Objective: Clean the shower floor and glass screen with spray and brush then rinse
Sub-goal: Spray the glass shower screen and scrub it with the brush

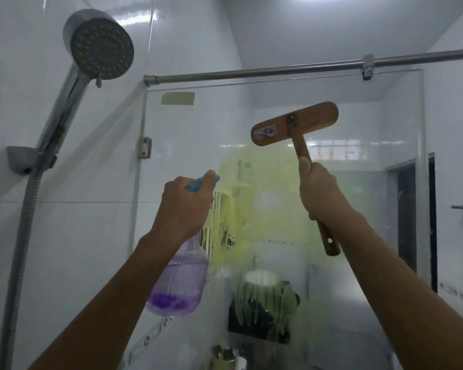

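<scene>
My left hand [183,206] grips a clear spray bottle [179,284] with purple liquid and a blue nozzle, aimed at the glass screen [358,182]. A yellowish-green mist and streaks [241,198] cover the middle of the glass in front of the nozzle. My right hand [320,193] grips the wooden handle of a brush [294,124], whose flat wooden head is raised against the upper part of the glass, back side toward me. The bristles are hidden. The shower floor is out of view.
A chrome shower head [99,49] sits in its wall holder at the upper left, hose [16,249] hanging down. A steel rail [278,72] runs along the glass top. Tiled walls [64,236] close the left side. Blurred objects show behind the glass.
</scene>
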